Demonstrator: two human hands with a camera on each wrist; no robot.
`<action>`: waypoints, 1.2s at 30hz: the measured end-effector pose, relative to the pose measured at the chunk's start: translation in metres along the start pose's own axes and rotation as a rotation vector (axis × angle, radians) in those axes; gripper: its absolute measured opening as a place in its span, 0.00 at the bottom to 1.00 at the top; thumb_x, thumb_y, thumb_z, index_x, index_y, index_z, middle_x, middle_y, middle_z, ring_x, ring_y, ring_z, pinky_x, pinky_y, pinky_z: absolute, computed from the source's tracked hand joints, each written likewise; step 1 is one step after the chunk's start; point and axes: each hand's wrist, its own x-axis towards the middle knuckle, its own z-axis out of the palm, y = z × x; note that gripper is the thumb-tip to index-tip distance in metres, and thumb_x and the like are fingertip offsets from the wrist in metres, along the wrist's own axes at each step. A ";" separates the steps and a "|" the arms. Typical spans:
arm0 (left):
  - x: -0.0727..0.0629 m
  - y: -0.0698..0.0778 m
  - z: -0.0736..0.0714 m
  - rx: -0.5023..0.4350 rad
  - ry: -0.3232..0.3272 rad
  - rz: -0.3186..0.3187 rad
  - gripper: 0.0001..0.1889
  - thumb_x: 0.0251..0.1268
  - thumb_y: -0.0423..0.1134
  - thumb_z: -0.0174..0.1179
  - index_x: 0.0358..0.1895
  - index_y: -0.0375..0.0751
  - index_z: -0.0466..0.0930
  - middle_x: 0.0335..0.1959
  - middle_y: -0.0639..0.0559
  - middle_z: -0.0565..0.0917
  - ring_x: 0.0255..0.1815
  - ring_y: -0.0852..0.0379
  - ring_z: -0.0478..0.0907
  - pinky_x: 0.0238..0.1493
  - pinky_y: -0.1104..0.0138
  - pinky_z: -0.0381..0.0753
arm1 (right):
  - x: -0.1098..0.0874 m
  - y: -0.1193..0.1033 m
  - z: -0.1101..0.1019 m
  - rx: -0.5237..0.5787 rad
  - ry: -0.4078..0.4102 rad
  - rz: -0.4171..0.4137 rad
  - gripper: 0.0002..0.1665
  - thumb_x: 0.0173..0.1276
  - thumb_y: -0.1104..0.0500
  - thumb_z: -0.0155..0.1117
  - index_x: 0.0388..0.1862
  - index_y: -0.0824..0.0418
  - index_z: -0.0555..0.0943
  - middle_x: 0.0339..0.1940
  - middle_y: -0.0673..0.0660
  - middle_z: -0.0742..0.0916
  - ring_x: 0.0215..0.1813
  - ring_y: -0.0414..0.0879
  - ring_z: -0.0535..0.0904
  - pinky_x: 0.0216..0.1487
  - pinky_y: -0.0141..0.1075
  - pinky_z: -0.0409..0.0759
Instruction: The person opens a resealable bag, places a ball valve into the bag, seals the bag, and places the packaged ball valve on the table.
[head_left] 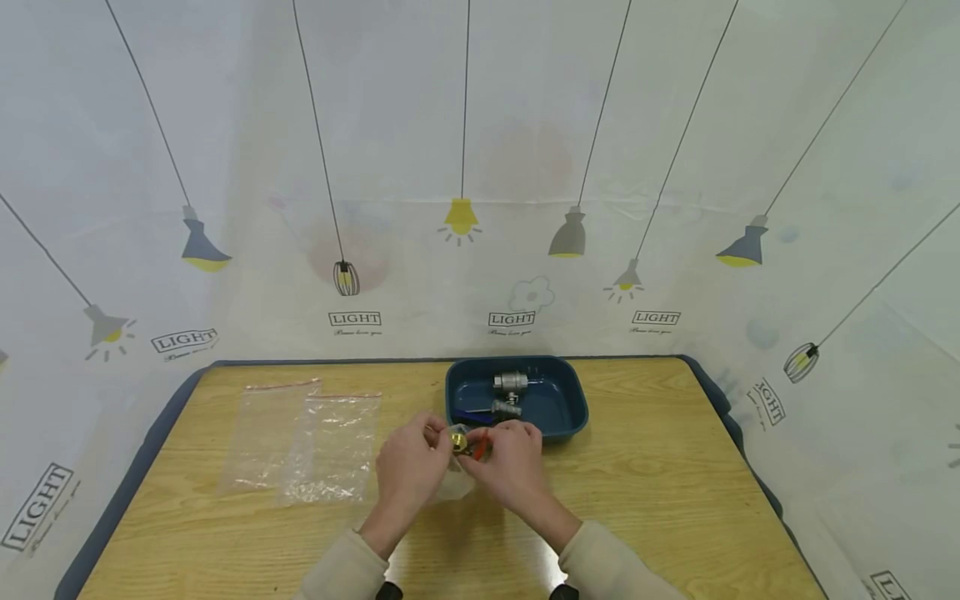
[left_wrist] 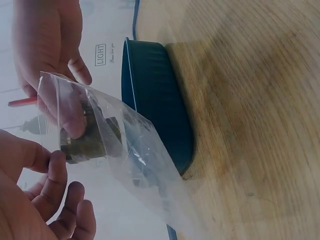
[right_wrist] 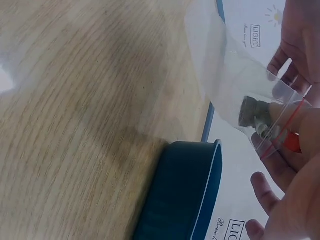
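Note:
A brass ball valve (head_left: 458,441) with a red lever handle (head_left: 482,446) is in my right hand (head_left: 512,467), gripped between thumb and fingers. The valve body is inside the mouth of a clear zip bag (left_wrist: 150,155), while the red handle shows near the bag's red zip line in the right wrist view. My left hand (head_left: 408,465) pinches the bag's rim with thumb and forefinger. Below both hands the bag (right_wrist: 220,70) hangs down towards the table. Part of the handle is hidden behind the right fingers.
Just beyond my hands stands a dark teal tray (head_left: 576,404). Inside lie a silver metal valve (head_left: 511,381) and another metal fitting (head_left: 506,408) beside a blue handle (head_left: 474,416). Two flat zip bags (head_left: 258,437) (head_left: 333,450) overlap on the wooden table (head_left: 660,492) at left.

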 end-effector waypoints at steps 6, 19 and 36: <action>-0.002 0.001 0.000 0.006 0.033 0.052 0.03 0.57 0.44 0.63 0.28 0.53 0.80 0.21 0.62 0.83 0.19 0.65 0.73 0.21 0.70 0.68 | -0.001 -0.002 0.001 -0.094 -0.032 -0.061 0.09 0.51 0.47 0.76 0.22 0.46 0.84 0.18 0.39 0.82 0.38 0.44 0.77 0.57 0.55 0.67; -0.003 -0.001 -0.002 0.012 0.057 0.053 0.02 0.57 0.41 0.62 0.28 0.51 0.81 0.21 0.60 0.82 0.19 0.63 0.72 0.20 0.70 0.68 | -0.003 -0.004 0.002 -0.122 -0.085 -0.110 0.10 0.54 0.46 0.73 0.19 0.45 0.83 0.16 0.37 0.80 0.33 0.41 0.73 0.58 0.55 0.66; -0.006 0.000 -0.002 0.036 0.064 0.059 0.03 0.55 0.41 0.63 0.27 0.51 0.80 0.20 0.60 0.82 0.21 0.62 0.73 0.22 0.69 0.68 | -0.004 -0.005 0.000 -0.150 -0.152 -0.150 0.05 0.58 0.53 0.68 0.25 0.44 0.88 0.20 0.39 0.84 0.35 0.42 0.74 0.55 0.54 0.67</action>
